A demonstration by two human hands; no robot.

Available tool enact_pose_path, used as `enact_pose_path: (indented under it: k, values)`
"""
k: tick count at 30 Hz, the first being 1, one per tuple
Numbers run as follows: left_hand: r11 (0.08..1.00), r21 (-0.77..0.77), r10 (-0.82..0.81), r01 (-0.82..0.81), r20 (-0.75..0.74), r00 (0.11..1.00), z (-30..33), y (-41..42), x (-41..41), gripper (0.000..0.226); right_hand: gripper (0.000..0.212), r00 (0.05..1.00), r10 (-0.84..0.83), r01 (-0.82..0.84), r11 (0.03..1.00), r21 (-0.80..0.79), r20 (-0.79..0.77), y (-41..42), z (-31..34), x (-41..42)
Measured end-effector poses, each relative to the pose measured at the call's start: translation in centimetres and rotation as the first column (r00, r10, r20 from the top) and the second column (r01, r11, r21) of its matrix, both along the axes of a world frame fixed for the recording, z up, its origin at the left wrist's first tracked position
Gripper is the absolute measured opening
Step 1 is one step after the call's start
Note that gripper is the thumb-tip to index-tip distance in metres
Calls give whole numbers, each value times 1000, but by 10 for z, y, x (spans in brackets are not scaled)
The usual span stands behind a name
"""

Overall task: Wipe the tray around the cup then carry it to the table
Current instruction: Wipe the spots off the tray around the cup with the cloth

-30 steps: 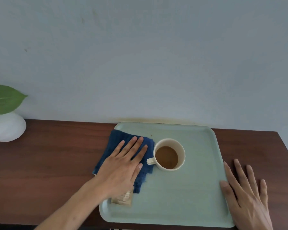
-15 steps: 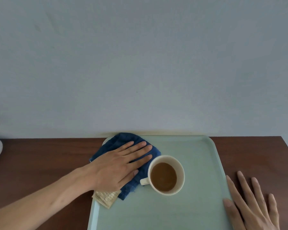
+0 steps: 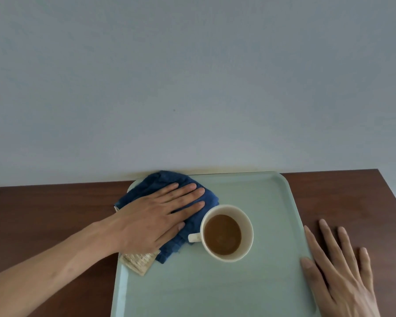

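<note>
I see the brown table carrying the pale green tray against the wall. My left grip lies flat, fingers straight, pressing the blue cloth at the tray's far left corner, just beside the cup. My right grip rests spread against the tray's right rim.

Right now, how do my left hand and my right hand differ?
The left hand presses flat on the dark blue cloth over the pale green tray; the right hand rests on the brown wooden tabletop, its thumb on the tray's rim. The left lies beside the cream coffee cup; the right is farther away. Both lie flat, fingers straight.
</note>
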State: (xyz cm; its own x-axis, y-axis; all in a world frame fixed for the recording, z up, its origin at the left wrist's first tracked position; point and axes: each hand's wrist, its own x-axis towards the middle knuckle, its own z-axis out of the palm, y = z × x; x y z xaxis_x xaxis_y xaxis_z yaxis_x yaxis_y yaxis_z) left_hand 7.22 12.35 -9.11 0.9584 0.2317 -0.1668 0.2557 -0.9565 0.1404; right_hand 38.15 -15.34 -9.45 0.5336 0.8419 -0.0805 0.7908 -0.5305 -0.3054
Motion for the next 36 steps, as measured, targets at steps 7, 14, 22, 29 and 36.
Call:
enact_pose_path:
  k: [7, 14, 22, 29, 36]
  values:
    - [997, 47, 55, -54, -2, 999, 2, -9, -34, 60, 62, 1000, 14, -14, 1000, 5, 26, -6, -4, 3]
    - [993, 89, 80, -78, -22, 997, 6, -24, -62, 62, 64, 999, 20, -18, 998, -56, 34, -5, 0, 4]
    - [994, 83, 70, -64, -71, 995, 8, -17, -48, 62, 63, 996, 91, -92, 992, -81, -18, 37, 0, 24]
    - [998, 30, 55, -53, -76, 996, 9, -8, -21, 60, 59, 986, 167, -166, 985, -56, 11, 75, -3, 27]
    - [999, -27, 33, -35, -89, 995, 9, -2, 16, 59, 59, 978, 209, -208, 976, -62, 11, 82, -5, 22]
